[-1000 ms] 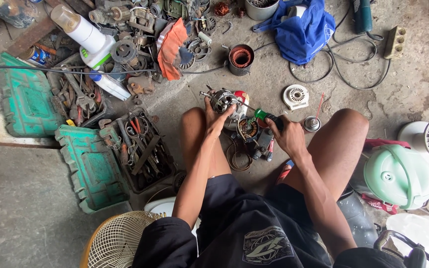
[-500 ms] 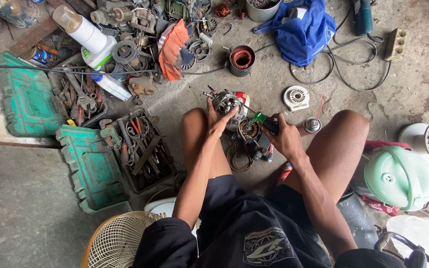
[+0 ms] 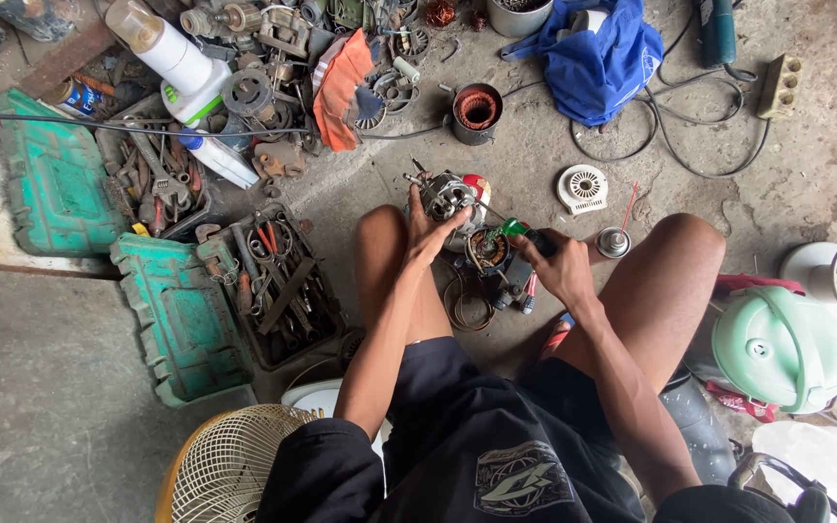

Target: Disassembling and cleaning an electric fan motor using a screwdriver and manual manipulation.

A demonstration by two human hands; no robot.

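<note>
I sit on a concrete floor with my knees apart. My left hand (image 3: 430,230) grips a small electric motor (image 3: 448,197) with a metal body and a red part, held above the floor between my legs. My right hand (image 3: 556,266) holds a screwdriver with a green handle (image 3: 513,229), its tip pointing toward the motor. Below the motor lies a round coil part (image 3: 487,249) with loose wires (image 3: 467,302) and a few small tools.
An open green toolbox (image 3: 186,320) full of hand tools stands at my left, another green lid (image 3: 50,184) beyond it. Motor parts, a copper-wound stator (image 3: 478,109), a blue cloth (image 3: 598,48), cables, a white fan cover (image 3: 583,186), a pale green fan housing (image 3: 777,349) and a wire fan guard (image 3: 230,470) surround me.
My right hand has moved a little left and up, bringing the green-handled screwdriver closer to the motor. My left hand keeps its hold on the motor.
</note>
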